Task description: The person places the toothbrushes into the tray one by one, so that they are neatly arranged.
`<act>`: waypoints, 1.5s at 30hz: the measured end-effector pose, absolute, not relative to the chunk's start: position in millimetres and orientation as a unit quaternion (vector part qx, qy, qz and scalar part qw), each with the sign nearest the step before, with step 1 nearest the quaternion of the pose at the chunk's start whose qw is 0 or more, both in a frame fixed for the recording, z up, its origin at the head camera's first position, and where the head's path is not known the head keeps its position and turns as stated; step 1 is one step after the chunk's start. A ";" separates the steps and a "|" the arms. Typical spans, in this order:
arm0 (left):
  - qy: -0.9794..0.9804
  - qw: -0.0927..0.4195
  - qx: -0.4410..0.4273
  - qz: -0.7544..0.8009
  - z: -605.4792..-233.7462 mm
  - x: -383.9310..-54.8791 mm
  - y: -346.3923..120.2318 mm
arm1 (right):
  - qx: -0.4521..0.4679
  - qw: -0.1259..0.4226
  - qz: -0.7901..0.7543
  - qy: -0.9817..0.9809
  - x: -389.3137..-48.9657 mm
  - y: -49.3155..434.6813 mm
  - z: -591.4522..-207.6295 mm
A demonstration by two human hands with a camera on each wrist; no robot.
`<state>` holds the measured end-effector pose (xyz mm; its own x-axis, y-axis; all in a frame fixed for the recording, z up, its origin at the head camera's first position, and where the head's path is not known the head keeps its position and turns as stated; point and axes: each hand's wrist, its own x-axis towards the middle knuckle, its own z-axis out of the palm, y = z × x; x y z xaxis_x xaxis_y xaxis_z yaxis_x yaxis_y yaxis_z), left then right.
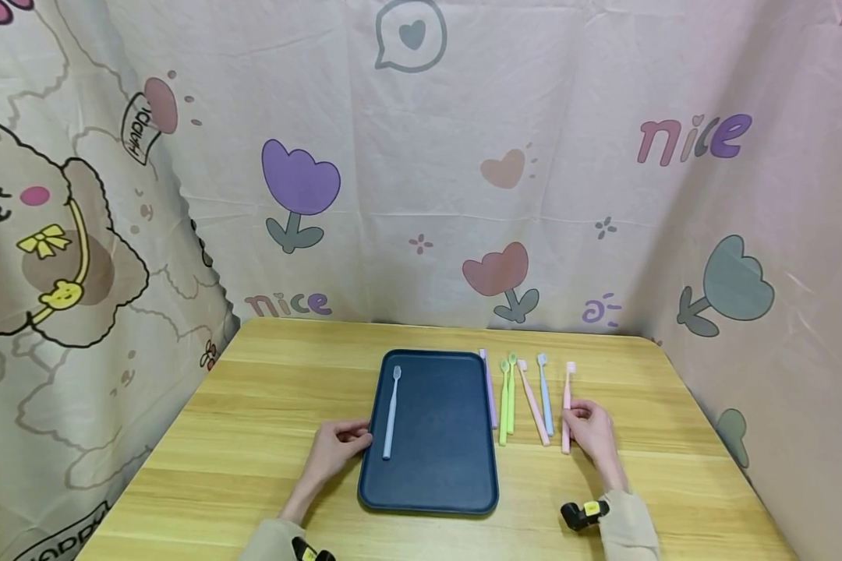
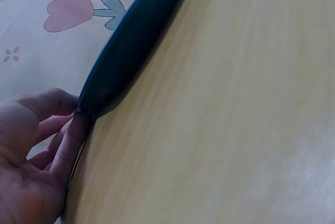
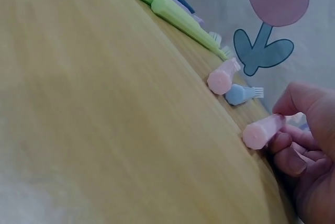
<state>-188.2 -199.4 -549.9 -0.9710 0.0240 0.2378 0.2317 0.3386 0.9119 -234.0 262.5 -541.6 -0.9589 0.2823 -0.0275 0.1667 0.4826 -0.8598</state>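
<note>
A dark blue tray (image 1: 435,436) lies on the table with one pale blue toothbrush (image 1: 391,413) on its left side. At the tray's left edge my left hand (image 1: 337,448) pinches the rim between thumb and finger, as the left wrist view (image 2: 42,150) also shows. My right hand (image 1: 592,427) grips the handle of the rightmost pink toothbrush (image 1: 567,389) between thumb and fingers. In the right wrist view the end of this pink toothbrush (image 3: 259,132) sticks out from the fingers, close to the tabletop.
Right of the tray lie a purple toothbrush (image 1: 489,389), two green toothbrushes (image 1: 503,405), another pink toothbrush (image 1: 534,403) and a blue toothbrush (image 1: 545,397). The wooden table (image 1: 267,389) meets a patterned curtain (image 1: 407,195) at the back.
</note>
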 end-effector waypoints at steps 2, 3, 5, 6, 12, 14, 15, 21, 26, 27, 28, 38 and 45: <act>-0.818 0.078 -0.063 -0.566 -548.3 -188.1 -199.2 | -0.136 0.055 0.507 -0.850 -233.6 262.6 -541.5; -0.819 0.064 -0.043 -0.569 -546.8 -187.8 -198.6 | -0.139 0.053 0.514 -0.845 -233.5 262.8 -541.3; -0.825 0.049 -0.024 -0.562 -545.4 -188.2 -198.1 | -0.144 0.048 0.528 -0.836 -233.5 263.2 -540.5; -0.828 0.043 -0.015 -0.559 -544.8 -188.3 -197.8 | -0.144 0.046 0.533 -0.833 -233.6 263.7 -540.3; -0.828 0.038 -0.001 -0.560 -542.7 -188.4 -196.0 | -0.128 0.031 0.582 -0.803 -232.8 265.0 -536.7; -0.824 0.038 0.001 -0.565 -541.9 -188.1 -195.6 | -0.126 0.028 0.602 -0.788 -232.3 264.6 -534.6; -0.824 0.038 0.002 -0.566 -541.8 -188.1 -195.7 | -0.126 0.027 0.611 -0.781 -232.1 264.2 -533.2; -0.826 0.035 0.002 -0.563 -543.8 -189.6 -197.4 | -0.109 0.032 0.641 -0.759 -230.1 259.3 -524.3; -0.818 0.063 -0.048 -0.570 -546.6 -188.3 -199.2 | -0.080 0.032 0.665 -0.742 -228.9 249.7 -515.8; -0.817 0.075 -0.066 -0.569 -547.4 -188.3 -199.4 | -0.077 0.031 0.670 -0.738 -228.8 247.2 -514.0; -0.814 0.080 -0.074 -0.571 -547.7 -188.1 -199.4 | -0.073 0.029 0.673 -0.736 -228.6 244.8 -512.2; -0.826 0.044 -0.005 -0.562 -542.7 -189.2 -196.3 | -0.006 0.001 0.676 -0.737 -226.9 218.5 -502.5; -0.817 0.082 -0.054 -0.568 -548.8 -189.1 -198.8 | 0.028 -0.012 0.667 -0.745 -223.9 198.7 -497.1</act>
<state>-189.1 -198.8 -548.8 -0.9808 -0.0049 0.1948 0.1808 0.3497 0.9192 -223.9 198.7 -497.1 -0.9982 -0.0576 0.0185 -0.0248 0.1098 -0.9936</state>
